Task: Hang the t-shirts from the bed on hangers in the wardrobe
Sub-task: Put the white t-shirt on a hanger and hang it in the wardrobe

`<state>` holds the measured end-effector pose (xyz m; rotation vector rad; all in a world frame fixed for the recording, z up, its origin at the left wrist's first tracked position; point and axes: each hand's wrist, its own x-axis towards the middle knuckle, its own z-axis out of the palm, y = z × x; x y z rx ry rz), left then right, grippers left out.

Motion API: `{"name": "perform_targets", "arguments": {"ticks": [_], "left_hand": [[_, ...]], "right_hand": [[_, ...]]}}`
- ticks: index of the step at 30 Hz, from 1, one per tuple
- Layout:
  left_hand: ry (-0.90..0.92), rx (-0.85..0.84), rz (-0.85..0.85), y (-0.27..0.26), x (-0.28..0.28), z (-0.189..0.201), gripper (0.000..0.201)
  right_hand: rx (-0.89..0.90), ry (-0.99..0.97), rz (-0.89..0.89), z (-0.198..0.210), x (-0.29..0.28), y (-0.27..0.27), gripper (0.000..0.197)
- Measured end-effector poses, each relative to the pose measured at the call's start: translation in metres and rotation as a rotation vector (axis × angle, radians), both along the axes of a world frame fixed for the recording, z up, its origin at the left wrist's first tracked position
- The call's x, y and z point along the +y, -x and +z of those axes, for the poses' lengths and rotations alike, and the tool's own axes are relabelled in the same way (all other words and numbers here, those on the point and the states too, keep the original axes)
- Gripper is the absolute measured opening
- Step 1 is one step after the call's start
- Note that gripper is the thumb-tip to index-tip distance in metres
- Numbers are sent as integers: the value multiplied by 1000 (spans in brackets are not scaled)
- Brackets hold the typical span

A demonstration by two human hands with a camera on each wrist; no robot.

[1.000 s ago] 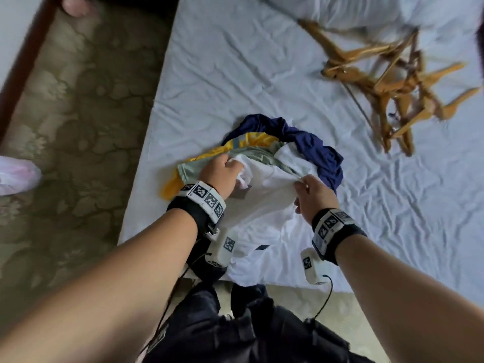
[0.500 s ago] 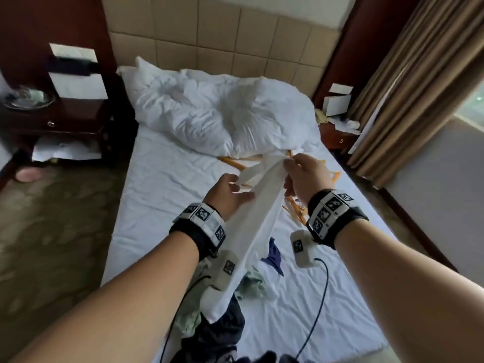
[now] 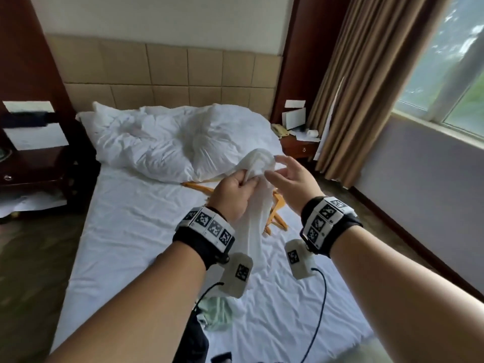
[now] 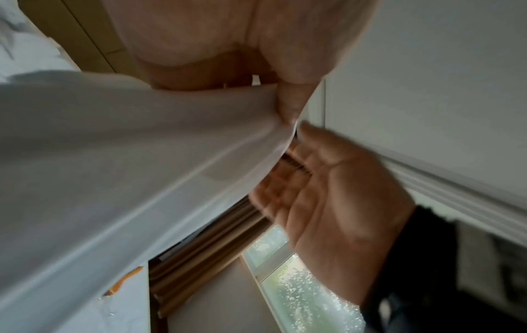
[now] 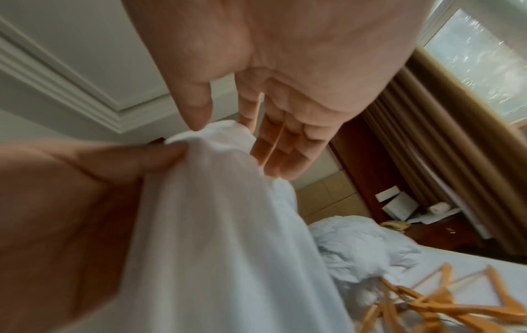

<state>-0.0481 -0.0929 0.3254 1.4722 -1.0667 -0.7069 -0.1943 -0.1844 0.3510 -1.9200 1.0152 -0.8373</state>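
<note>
At the near edge of the bed (image 3: 136, 231), a green t-shirt (image 3: 217, 313) lies waiting; above it the left hand (image 3: 230, 197) pinches a white t-shirt (image 3: 255, 205) bunched at its top so it hangs free, probably to find the collar. The right hand (image 3: 293, 184) hovers beside it, fingers spread, holding nothing. Beyond, wooden hangers (image 3: 275, 213) lie within reach.
</note>
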Motion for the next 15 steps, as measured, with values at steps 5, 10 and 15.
{"name": "perform_targets", "arguments": {"ticks": [5,10,15], "left_hand": [[140,505,-6,75,-25,12,23],[162,766,31,125,-39,3,28],[136,813,153,158,-40,-15,35]], "right_hand": [[160,-183,-4,-33,-23,99,53],[46,-504,91,-59,-26,173,12],[2,-483,118,-87,-39,209,6]]}}
